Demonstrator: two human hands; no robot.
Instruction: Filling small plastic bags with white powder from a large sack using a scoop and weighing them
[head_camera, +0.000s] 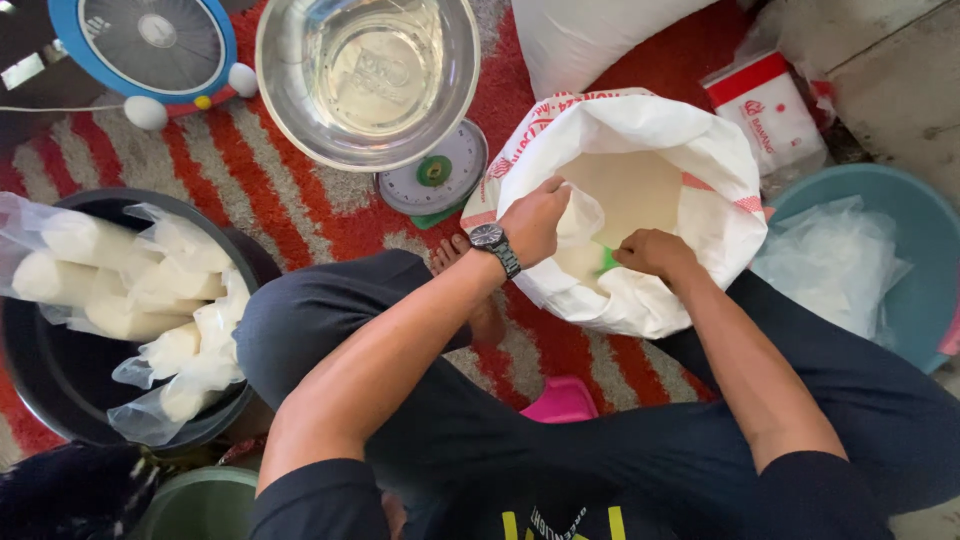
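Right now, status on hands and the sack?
Left hand holds small clear bag open. Right hand grips green scoop. Both inside white sack of flour. Nothing blocking.

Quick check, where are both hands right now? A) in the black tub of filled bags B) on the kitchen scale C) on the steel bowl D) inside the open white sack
D: the left hand and right hand are both over the mouth of the white sack, at a small clear bag above the pale powder; the right hand grips something green.
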